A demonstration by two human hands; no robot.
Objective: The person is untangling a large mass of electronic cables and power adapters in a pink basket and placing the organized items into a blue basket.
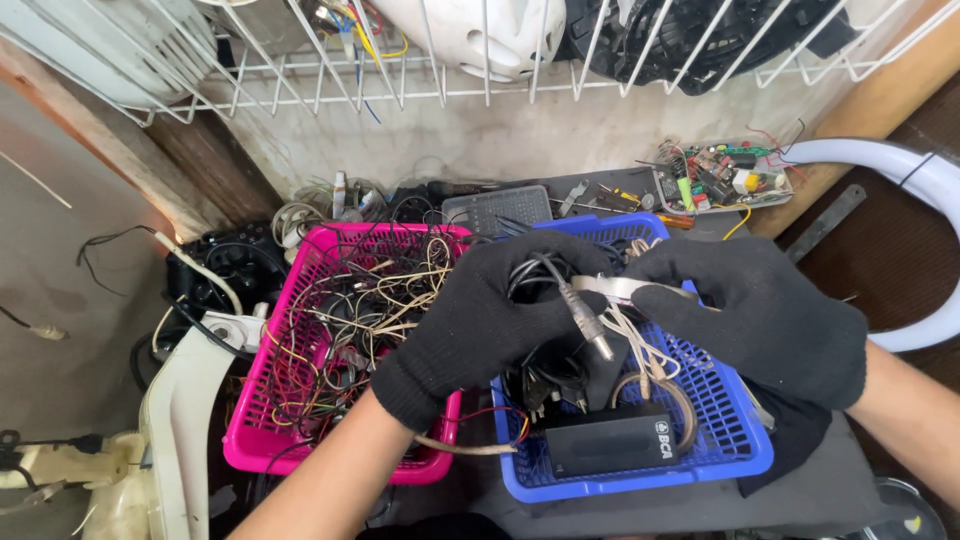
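Both hands wear black knit gloves and meet over a blue plastic basket (pixel 745 455). My left hand (pixel 480 320) grips a coiled black cable bundle (pixel 535 280) whose grey plug (pixel 588 325) sticks out downward. My right hand (pixel 765 320) pinches a pale flat strip (pixel 620 288) that wraps the same bundle, touching the left hand's fingers. Below them in the basket lie pale cords (pixel 640 360), black plugs and a black rectangular box (pixel 610 440).
A pink basket (pixel 250 440) full of tangled thin wires stands left of the blue one. Behind are a dark remote (pixel 497 208), a circuit board (pixel 720 175) and loose cables. A white wire rack (pixel 400 85) hangs above; a white curved tube (pixel 920 180) at right, white plastic part (pixel 185 420) at left.
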